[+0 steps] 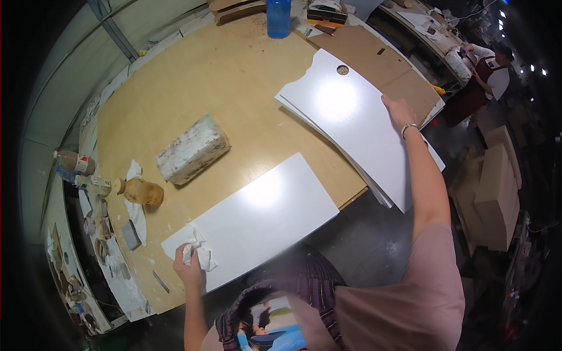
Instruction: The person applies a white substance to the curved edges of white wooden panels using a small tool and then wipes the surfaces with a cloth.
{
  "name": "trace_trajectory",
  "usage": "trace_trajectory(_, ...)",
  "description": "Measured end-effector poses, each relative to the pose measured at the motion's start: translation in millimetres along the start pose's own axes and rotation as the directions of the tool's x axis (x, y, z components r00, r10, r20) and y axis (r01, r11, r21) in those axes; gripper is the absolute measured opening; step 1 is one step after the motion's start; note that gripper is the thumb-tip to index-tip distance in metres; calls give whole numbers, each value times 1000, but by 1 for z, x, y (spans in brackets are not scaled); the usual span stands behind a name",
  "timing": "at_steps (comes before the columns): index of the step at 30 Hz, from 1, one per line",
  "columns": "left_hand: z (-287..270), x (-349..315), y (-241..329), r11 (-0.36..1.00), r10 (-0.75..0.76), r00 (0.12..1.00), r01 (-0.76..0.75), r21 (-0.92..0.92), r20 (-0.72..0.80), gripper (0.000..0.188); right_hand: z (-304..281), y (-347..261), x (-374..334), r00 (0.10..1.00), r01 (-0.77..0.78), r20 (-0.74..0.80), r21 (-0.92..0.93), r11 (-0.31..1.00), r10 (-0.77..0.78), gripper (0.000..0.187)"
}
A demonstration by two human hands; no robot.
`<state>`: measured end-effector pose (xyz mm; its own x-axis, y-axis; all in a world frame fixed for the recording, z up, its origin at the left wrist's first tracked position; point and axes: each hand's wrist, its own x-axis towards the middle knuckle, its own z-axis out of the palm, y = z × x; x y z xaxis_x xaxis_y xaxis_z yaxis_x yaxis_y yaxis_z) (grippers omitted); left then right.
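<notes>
My left hand [188,266] clutches a crumpled white cloth [197,250] and presses it on the near-left corner of a white rectangular panel [263,213] lying flat on the wooden table [205,82]. My right hand [400,110] reaches out to the right and rests on the far edge of a stack of white panels [345,111], the top one with a round hole and a notched edge. The stack overhangs the table's right edge.
A white-coated block [191,149] lies mid-table. A brownish bottle [140,191] on a rag, other bottles [76,164] and small tools sit at the left edge. A blue bottle [278,17] and brown boards [374,55] are at the far end. Another person [483,79] stands far right near cardboard boxes [494,193].
</notes>
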<state>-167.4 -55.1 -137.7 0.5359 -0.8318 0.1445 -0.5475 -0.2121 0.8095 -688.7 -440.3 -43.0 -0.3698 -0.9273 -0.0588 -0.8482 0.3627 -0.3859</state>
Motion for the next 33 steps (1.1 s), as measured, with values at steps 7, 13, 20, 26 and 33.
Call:
trace_trajectory(7,4,2,6,987,-156,987,153,-56,-44,23,32,6,27,997,72,-7,11,997,-72,57)
trace_trajectory(13,30,28,78,994,50,997,-44,98,-54,28,40,-9,-70,852,501,-34,344,794,-523,27)
trace_trajectory(20,182,2,152,602,692,390,-776,-187,608,54,138,-6,-186,791,288,261,639,713,-553,33)
trace_trajectory(26,115,45,61,795,534,812,-577,185,238,21,152,3,-222,800,428,205,464,776,-564,38)
trace_trajectory(33,191,-8,134,677,678,479,-702,-220,558,20,156,2,-221,780,361,241,580,730,-577,36)
